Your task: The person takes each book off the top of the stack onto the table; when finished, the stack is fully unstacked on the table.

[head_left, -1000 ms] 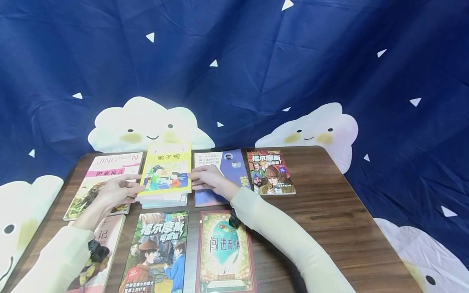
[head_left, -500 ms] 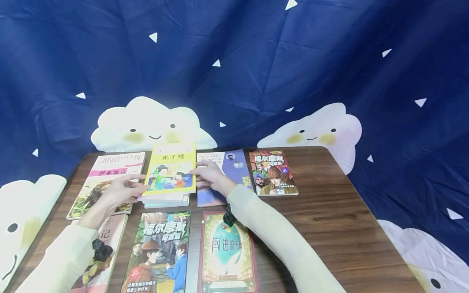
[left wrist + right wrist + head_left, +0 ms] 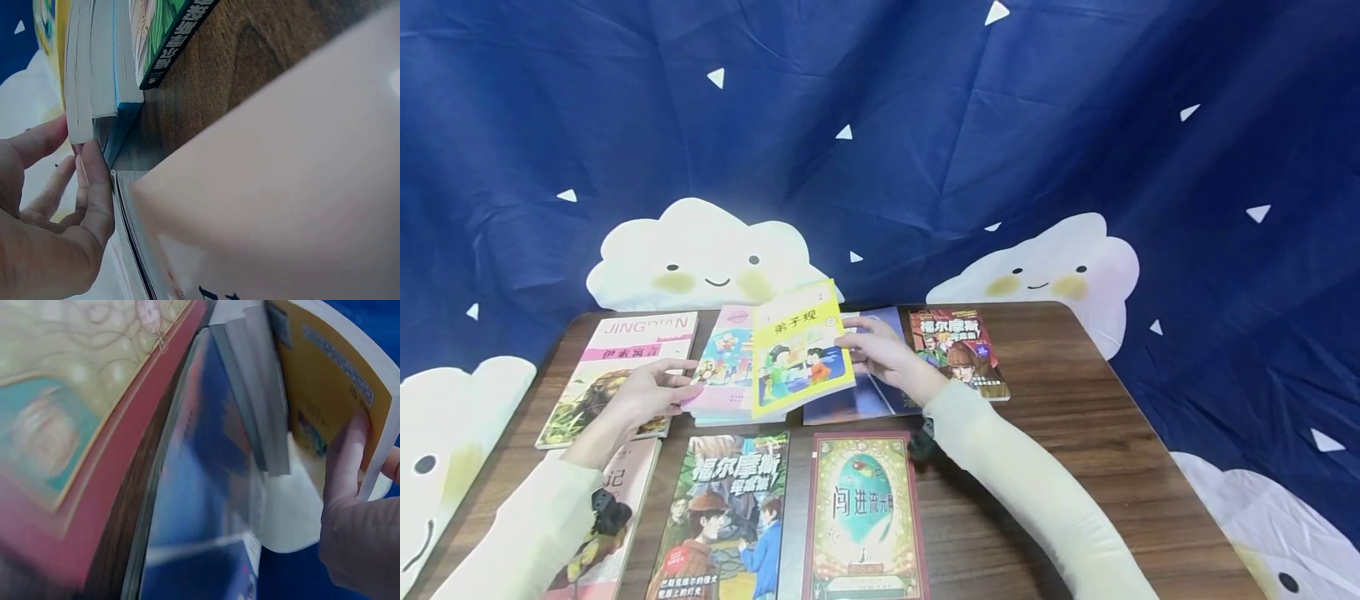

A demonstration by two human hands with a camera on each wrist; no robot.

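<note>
My right hand (image 3: 887, 354) pinches the right edge of a yellow book (image 3: 801, 354), its thumb on one cover and fingers on the other. The book is raised and tilted above the right part of a pile and a blue-purple book (image 3: 857, 404). My left hand (image 3: 643, 398) pinches the near left corner of a pink-and-blue book (image 3: 722, 367) on top of that pile. In the left wrist view, the left hand's fingers (image 3: 94, 181) hold the corner of the pile's upper books (image 3: 81, 81). The yellow book's back cover (image 3: 319, 381) shows in the right wrist view.
To the left lie a fable book (image 3: 613, 367) and a pink-covered book (image 3: 636, 483). In front are a detective book (image 3: 722, 517) and a red-bordered book (image 3: 865, 517). Another detective book (image 3: 962, 354) lies at the back right of the wooden table (image 3: 1075, 433). A blue curtain hangs behind.
My right hand has moved right, lifting and tilting the yellow book off the pile and uncovering the pink-and-blue book. The left hand stays at the pile's corner.
</note>
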